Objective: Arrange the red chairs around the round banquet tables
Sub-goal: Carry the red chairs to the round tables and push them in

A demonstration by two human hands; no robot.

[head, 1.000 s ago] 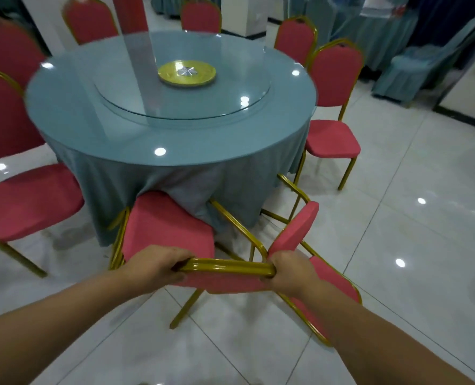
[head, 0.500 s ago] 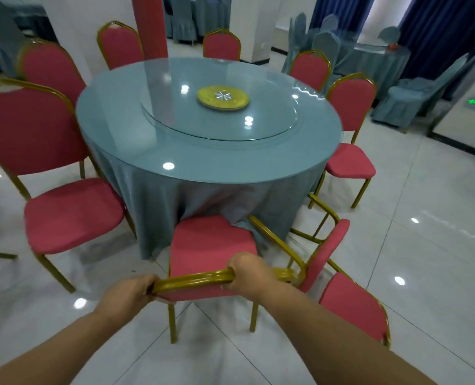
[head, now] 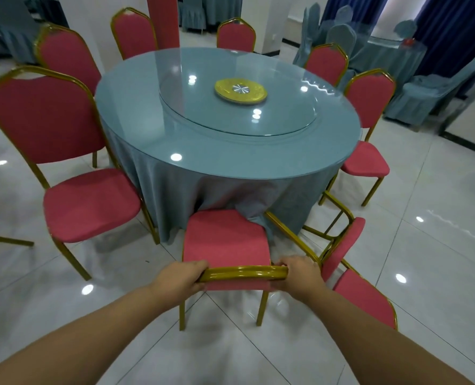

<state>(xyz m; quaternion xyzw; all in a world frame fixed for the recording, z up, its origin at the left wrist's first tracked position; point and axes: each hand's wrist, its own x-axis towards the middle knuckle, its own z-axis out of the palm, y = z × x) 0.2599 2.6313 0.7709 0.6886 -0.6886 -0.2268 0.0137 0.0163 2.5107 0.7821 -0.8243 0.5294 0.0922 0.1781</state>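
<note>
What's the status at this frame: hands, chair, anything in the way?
Both hands, left and right, grip the chair's top rail. Seat front touches the tablecloth. Tipped-over chair lies close on the right.

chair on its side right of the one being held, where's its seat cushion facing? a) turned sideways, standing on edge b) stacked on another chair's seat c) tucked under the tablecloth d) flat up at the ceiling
a: the tipped chair lies on the floor beside the held chair, its seat pad standing on edge and its gold legs pointing toward the round table.
</note>
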